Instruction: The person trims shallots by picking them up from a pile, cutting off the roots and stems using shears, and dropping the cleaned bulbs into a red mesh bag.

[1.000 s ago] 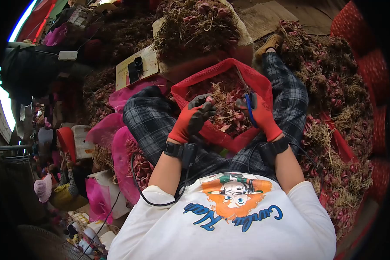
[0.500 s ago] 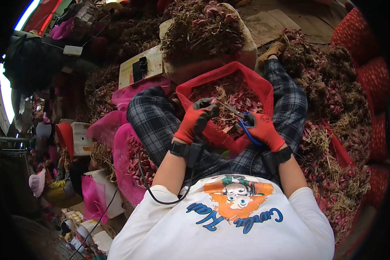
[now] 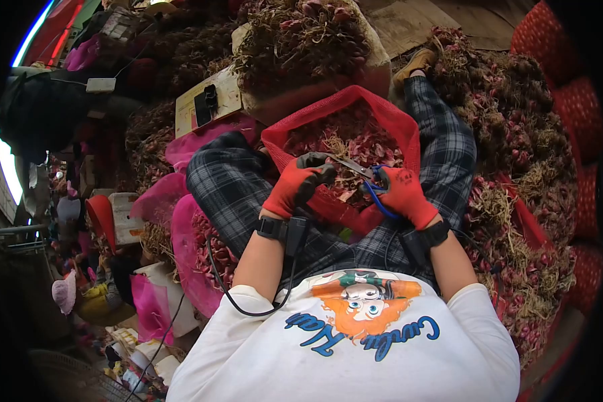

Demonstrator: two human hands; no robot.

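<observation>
My left hand (image 3: 303, 181), in a red glove with dark fingertips, has its fingers pressed together above the left part of a red mesh bag (image 3: 412, 137). What they hold is too small to make out. My right hand (image 3: 403, 194), in a red glove, is closed round the blue handles of a pair of scissors (image 3: 356, 167). The blades point left, towards my left fingertips. Shallots and dry trimmings (image 3: 328, 134) lie inside the bag between my legs.
A pale container (image 3: 382, 70) heaped with shallots stands ahead. Pink mesh (image 3: 187, 258) holding shallots is at my left, near a box with a black device (image 3: 206, 105). Shallots with dry stems (image 3: 516, 161) are piled right. Other people (image 3: 97, 295) sit far left.
The bulb seen at my left fingertips before no longer shows clearly there. The view has shifted slightly; the scissors remain in my right hand.
</observation>
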